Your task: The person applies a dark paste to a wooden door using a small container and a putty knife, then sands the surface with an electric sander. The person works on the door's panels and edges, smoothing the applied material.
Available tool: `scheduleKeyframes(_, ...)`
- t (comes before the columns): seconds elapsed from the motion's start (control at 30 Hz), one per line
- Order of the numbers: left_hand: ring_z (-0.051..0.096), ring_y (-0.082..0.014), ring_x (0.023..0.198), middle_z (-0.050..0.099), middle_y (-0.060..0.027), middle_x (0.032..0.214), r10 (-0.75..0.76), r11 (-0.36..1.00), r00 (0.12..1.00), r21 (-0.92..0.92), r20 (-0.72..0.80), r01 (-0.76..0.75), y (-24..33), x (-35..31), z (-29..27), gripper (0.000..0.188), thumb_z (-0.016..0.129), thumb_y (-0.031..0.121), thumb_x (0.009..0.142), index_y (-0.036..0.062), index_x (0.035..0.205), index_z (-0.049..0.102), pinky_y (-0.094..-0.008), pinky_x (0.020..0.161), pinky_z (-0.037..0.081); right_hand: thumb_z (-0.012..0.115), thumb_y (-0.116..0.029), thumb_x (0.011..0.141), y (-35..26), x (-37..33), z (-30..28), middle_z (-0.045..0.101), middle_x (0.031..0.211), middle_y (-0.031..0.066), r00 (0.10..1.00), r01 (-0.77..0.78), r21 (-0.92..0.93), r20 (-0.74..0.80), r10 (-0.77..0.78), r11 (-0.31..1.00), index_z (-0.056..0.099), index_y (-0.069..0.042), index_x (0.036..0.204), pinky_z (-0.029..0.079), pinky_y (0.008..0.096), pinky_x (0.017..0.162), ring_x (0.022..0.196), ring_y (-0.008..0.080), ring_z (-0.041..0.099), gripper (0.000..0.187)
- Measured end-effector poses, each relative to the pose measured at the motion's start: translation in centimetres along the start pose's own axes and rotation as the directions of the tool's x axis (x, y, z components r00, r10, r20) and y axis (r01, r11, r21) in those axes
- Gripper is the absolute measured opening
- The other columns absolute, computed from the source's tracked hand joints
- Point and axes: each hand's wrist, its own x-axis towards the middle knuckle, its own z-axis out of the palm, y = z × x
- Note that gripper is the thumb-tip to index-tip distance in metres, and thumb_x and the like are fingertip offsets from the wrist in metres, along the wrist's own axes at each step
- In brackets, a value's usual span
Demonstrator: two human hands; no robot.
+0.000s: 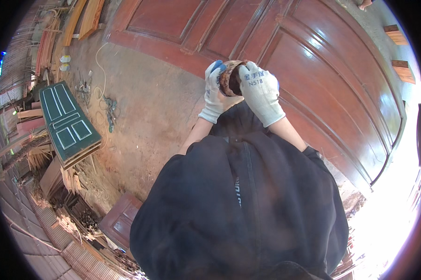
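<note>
A small round can (226, 80), mottled brown and pale as if smeared with stain, is held tilted between my hands. Its dark mouth faces toward the right. My left hand (213, 93), in a white knit glove with blue-coated fingers, is closed round the left side. My right hand (259, 91), gloved alike, presses at the rim with its fingers curled; their tips are hidden by the back of the hand. Just beyond and below the can lies a large reddish-brown panelled door (308, 65) with a glossy surface.
A dark green panelled door (66, 121) lies on a stack at the left. Cords and a tool (110, 112) rest on the concrete floor (140, 93). Wooden blocks (403, 71) stand at far right, planks (90, 18) at far left. A smaller brown panel (122, 219) lies at near left.
</note>
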Motion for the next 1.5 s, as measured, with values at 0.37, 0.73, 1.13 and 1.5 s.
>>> scheduleKeyframes(0.37, 0.046, -0.032, 0.128, 0.042, -0.0137, 0.137, -0.074, 0.997, 0.997, 0.016, 0.026, 0.074, -0.5, -0.1, 0.0, 0.108, 0.097, 0.032, 0.054, 0.0067, 0.139, 0.035, -0.0445, 0.109, 0.039, 0.061, -0.014, 0.082, 1.1, 2.2, 1.1, 0.068, 0.106, 0.0111, 0.989, -0.088, 0.285, 0.136, 0.051, 0.954, 0.071, -0.008, 0.097, 0.056, 0.0438, 0.08, 0.094, 0.0332, 0.068, 0.019)
scheduleKeyframes(0.73, 0.044, -0.0355, 0.129, 0.041, -0.0155, 0.139, -0.164, 0.986, 0.985, 0.028, 0.056, 0.163, -1.1, -1.4, -0.1, 0.105, 0.096, 0.029, 0.057, 0.009, 0.14, 0.036, -0.0461, 0.109, 0.039, 0.064, -0.019, 0.086, 3.6, 0.7, 1.0, 0.075, 0.096, 0.013, 0.922, -0.384, 0.697, 0.319, 0.218, 0.606, 0.075, -0.005, 0.103, 0.055, 0.0368, 0.081, 0.089, 0.0276, 0.072, 0.024)
scheduleKeyframes(1.13, 0.045, -0.0356, 0.129, 0.041, -0.0165, 0.139, -0.167, 0.985, 0.984, 0.047, 0.06, 0.165, -1.0, -1.4, -0.4, 0.102, 0.097, 0.029, 0.057, 0.0081, 0.138, 0.038, -0.0451, 0.109, 0.041, 0.068, -0.016, 0.091, 5.9, -3.5, 1.8, 0.065, 0.078, -0.0003, 0.816, -0.577, 0.74, 0.506, 0.279, 0.347, 0.072, 0.001, 0.103, 0.047, 0.0249, 0.064, 0.071, 0.0066, 0.054, 0.021)
scheduleKeyframes(1.5, 0.051, -0.0299, 0.125, 0.048, -0.0165, 0.134, -0.496, 0.867, 0.867, 0.079, 0.044, 0.492, -5.9, -6.6, -1.7, 0.102, 0.097, 0.03, 0.057, 0.0056, 0.137, 0.039, -0.0428, 0.105, 0.044, 0.054, -0.01, 0.098, 12.0, -7.2, 7.8, 0.071, 0.106, 0.0056, 0.713, -0.634, 0.761, 0.506, 0.485, 0.138, 0.061, -0.002, 0.13, 0.052, 0.0257, 0.077, 0.087, 0.0131, 0.067, 0.033)
